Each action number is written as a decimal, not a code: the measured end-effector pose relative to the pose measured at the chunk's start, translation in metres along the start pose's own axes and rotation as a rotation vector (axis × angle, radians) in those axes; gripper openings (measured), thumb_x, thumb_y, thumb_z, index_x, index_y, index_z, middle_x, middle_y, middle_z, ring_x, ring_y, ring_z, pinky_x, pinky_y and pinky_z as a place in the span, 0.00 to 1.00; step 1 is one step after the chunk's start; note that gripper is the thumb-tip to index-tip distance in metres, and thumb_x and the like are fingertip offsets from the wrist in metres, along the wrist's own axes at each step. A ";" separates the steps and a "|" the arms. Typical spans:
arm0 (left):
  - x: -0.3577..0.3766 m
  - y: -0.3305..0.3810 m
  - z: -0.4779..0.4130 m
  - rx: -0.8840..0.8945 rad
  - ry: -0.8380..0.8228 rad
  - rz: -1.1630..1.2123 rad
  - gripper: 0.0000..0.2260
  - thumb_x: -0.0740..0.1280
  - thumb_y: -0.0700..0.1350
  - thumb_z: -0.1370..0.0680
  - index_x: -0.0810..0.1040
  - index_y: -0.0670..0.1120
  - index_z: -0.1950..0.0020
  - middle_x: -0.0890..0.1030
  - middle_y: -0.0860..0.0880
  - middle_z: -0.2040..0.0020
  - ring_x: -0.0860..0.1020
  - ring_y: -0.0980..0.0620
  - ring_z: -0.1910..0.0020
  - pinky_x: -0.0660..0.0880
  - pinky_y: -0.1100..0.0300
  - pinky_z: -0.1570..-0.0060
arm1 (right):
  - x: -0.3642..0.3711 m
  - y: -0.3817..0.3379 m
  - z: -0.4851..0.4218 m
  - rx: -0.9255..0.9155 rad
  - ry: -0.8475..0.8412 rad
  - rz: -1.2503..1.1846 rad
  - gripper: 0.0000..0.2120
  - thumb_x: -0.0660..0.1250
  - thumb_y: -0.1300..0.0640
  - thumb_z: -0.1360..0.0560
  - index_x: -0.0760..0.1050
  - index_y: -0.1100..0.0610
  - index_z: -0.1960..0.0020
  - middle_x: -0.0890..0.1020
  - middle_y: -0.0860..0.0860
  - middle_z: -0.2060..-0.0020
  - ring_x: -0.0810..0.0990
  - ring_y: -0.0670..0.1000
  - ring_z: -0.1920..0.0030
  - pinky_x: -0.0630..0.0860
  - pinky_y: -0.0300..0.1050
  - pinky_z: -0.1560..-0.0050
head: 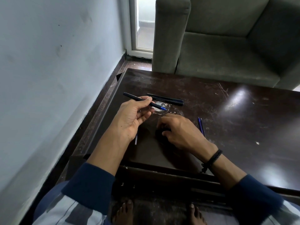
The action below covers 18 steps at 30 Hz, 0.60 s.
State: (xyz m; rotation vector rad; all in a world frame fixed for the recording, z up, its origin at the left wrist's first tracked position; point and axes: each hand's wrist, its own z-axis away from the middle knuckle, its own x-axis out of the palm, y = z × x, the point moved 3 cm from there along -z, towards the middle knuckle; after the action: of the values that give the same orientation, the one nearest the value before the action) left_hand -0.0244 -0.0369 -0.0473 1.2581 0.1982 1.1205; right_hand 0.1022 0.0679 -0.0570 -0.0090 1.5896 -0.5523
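Note:
My left hand (133, 118) pinches a dark pen (134, 97) between thumb and fingers, holding it above the table with its blue tip pointing right. My right hand (180, 130) rests on the dark table (227, 111), fingers curled round a small black object (159, 132), likely a pen cap, mostly hidden. Two more dark pens (165, 99) lie side by side beyond my hands. Two thin blue refills (201, 127) lie right of my right hand. Another thin blue piece (136, 140) shows below my left wrist.
A grey sofa (227, 38) stands just beyond the table's far edge. A pale wall (48, 78) runs along the left, with a narrow floor gap beside the table. A white door frame (138, 30) is at the back. My bare feet (123, 211) are under the table's front edge.

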 end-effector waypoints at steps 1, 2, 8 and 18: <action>0.000 0.000 0.000 -0.002 -0.001 0.000 0.04 0.74 0.39 0.25 0.83 0.45 0.52 0.86 0.46 0.55 0.85 0.50 0.58 0.79 0.63 0.61 | 0.000 0.000 0.000 -0.001 -0.001 0.004 0.13 0.71 0.60 0.24 0.79 0.51 0.41 0.79 0.45 0.43 0.78 0.51 0.41 0.78 0.50 0.46; 0.000 0.000 0.000 -0.004 -0.002 0.000 0.03 0.74 0.39 0.25 0.83 0.45 0.52 0.87 0.46 0.55 0.85 0.50 0.58 0.79 0.63 0.61 | 0.000 -0.001 0.000 -0.002 -0.002 0.007 0.12 0.71 0.60 0.24 0.79 0.51 0.41 0.79 0.46 0.43 0.78 0.51 0.41 0.78 0.50 0.46; 0.000 0.001 0.001 -0.007 0.001 0.009 0.03 0.73 0.39 0.24 0.83 0.45 0.52 0.87 0.46 0.56 0.85 0.50 0.58 0.79 0.63 0.60 | 0.000 -0.001 -0.001 -0.010 -0.009 0.003 0.13 0.71 0.61 0.24 0.79 0.50 0.41 0.79 0.45 0.44 0.78 0.51 0.41 0.77 0.47 0.47; 0.000 0.002 0.003 -0.005 -0.009 0.023 0.02 0.72 0.38 0.23 0.83 0.45 0.52 0.87 0.47 0.58 0.85 0.51 0.59 0.80 0.63 0.58 | 0.000 -0.001 -0.001 -0.005 -0.021 0.003 0.13 0.71 0.60 0.24 0.79 0.50 0.41 0.79 0.45 0.42 0.77 0.51 0.40 0.77 0.49 0.46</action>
State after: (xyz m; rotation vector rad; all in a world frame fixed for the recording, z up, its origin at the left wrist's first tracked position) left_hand -0.0239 -0.0390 -0.0449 1.2635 0.1747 1.1348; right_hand 0.1006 0.0676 -0.0569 -0.0162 1.5704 -0.5446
